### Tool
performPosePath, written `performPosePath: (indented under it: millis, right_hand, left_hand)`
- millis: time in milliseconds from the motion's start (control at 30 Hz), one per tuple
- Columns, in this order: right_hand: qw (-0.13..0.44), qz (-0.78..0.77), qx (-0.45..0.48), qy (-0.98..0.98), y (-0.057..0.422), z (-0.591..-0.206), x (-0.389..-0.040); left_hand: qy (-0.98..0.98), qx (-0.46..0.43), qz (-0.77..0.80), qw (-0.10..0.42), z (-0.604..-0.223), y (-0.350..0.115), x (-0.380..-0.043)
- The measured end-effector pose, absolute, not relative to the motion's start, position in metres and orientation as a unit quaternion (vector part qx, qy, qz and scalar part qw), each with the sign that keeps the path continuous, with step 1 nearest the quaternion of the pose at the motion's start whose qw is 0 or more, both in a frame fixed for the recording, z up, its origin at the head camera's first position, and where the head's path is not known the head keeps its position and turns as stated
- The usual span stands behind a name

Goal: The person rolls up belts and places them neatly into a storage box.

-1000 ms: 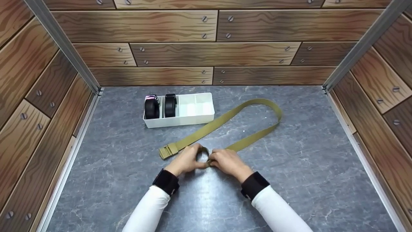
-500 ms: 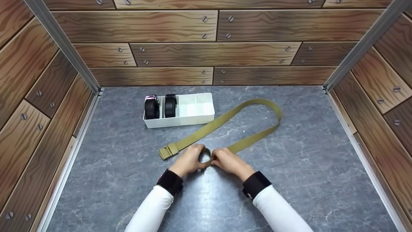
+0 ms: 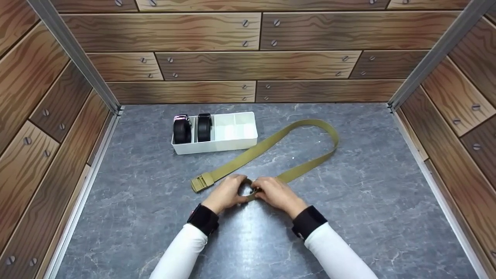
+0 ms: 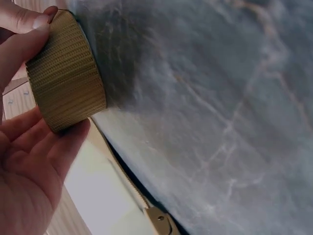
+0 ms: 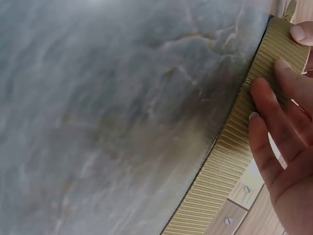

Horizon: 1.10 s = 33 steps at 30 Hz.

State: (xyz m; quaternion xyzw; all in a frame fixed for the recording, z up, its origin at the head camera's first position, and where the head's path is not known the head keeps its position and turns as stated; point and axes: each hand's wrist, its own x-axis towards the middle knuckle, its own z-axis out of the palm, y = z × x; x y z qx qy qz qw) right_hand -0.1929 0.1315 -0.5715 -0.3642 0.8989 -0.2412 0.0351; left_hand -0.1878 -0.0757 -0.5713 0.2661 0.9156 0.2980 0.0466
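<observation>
Belt: an olive-tan webbing belt (image 3: 271,140) lies on the gray marbled table (image 3: 387,201), running from its buckle toward the far right, bending round and returning to the right hand.
Buckle: the belt's buckle (image 3: 202,182) lies at the left, just beyond the left hand and to its left.
Small loop: one stretch of the webbing is bent into a small loop (image 4: 68,73) between the two hands, its band turned on edge; whether that edge touches the table, I cannot tell.
Left hand: the left hand (image 3: 225,193) is curved round the left side of the loop, thumb on the near side and fingers on the far side, gripping the belt.
Right hand: the right hand (image 3: 277,193) pinches the belt at the loop's right side, its fingers bent against the webbing.
Webbing surface: ribbed close up, with fine crosswise lines in both wrist views.
White tray: beyond the hands and slightly left, a divided white tray (image 3: 217,146) sits just beside the belt's far strand.
Black coils: two dark rolls, the left coil (image 3: 182,131) with a shiny top and the right coil (image 3: 204,128), stand in the tray's left half.
Writing: any marking on the buckle or rolls is too small to tell.
Wrists: black bands over white sleeves.
</observation>
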Motion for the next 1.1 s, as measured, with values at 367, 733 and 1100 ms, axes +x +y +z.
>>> performPosePath:
  millis: [367,733,1100]
  right_hand:
    - [-0.03,-0.16,-0.352,0.922,0.126,-0.571,-0.191]
    - [-0.081,-0.114,-0.362,0.922,0.122,-0.573,-0.189]
    - [-0.073,-0.124,-0.352,0.925,0.116,-0.569,-0.187]
  left_hand:
    - [0.926,0.278,0.255,0.006,-0.572,-0.072,-0.186]
    - [0.928,0.273,0.254,-0.011,-0.571,-0.074,-0.179]
    - [0.923,0.336,0.171,-0.073,-0.569,-0.071,-0.17]
